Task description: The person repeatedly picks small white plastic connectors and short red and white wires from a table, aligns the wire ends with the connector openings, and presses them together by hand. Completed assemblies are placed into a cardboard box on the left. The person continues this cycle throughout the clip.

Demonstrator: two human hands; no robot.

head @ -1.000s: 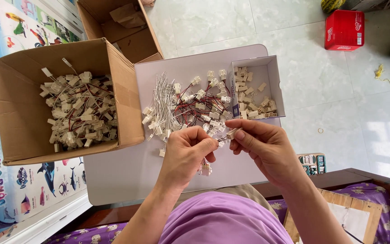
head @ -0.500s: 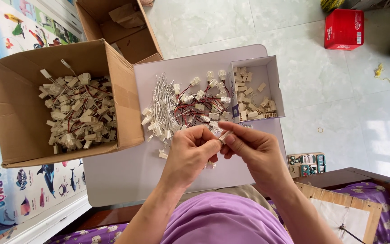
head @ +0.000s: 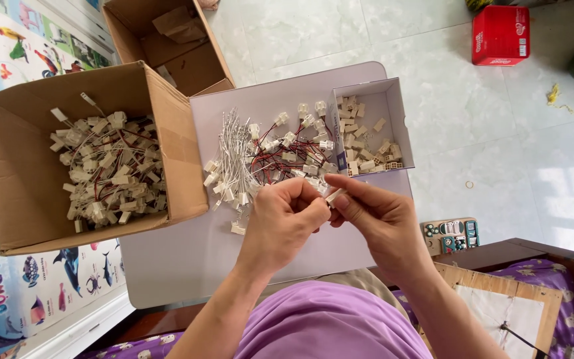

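Note:
My left hand [head: 285,219] and my right hand [head: 375,218] meet over the near half of a pale lavender board [head: 187,246]. Between their fingertips is a small white plastic connector [head: 333,195], pinched by both hands. Just beyond my fingers lies a pile of wired connectors [head: 267,154] with red, black and white leads. A small white box [head: 393,119] at the board's right holds several loose cream connector housings. A large cardboard box [head: 21,179] on the left is filled with finished white connectors on red and black wires.
A second, open cardboard box [head: 167,40] stands behind the first. A red box [head: 500,34] sits on the tiled floor at the far right. A wooden frame [head: 499,299] and purple cloth lie near my right forearm. Colourful posters cover the left.
Both hands have shifted slightly left and closer together, and the connector is now turned between the fingertips. The piles and boxes have not moved.

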